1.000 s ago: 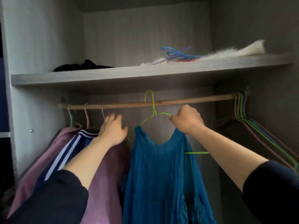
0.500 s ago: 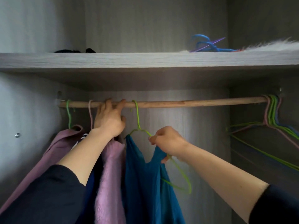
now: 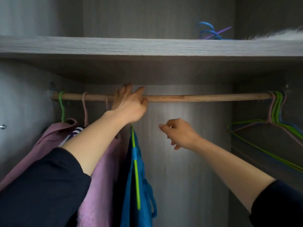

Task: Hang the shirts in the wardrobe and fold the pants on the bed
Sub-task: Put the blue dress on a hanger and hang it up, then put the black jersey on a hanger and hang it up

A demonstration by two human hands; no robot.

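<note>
A teal shirt (image 3: 129,190) hangs on a green hanger (image 3: 136,177), edge-on below the wooden rod (image 3: 205,97). My left hand (image 3: 129,105) is up at the rod right above that hanger, fingers over the rod and thumb under it; the hanger's hook is hidden behind the hand. My right hand (image 3: 178,135) hovers to the right of the shirt, fingers loosely curled, holding nothing. Left of the teal shirt hang a pink garment (image 3: 101,185), a navy-and-white striped one (image 3: 75,130) and a mauve one (image 3: 49,141).
Several empty wire hangers (image 3: 278,112) bunch at the rod's right end. The grey shelf (image 3: 147,46) sits just above the rod, carrying blue hangers (image 3: 208,32) and a white furry item (image 3: 278,36). The rod's middle stretch is bare.
My right hand let go of the green hanger and drew away to the right. The teal shirt turned edge-on and sits closer to the pink garment. My left hand moved right along the rod.
</note>
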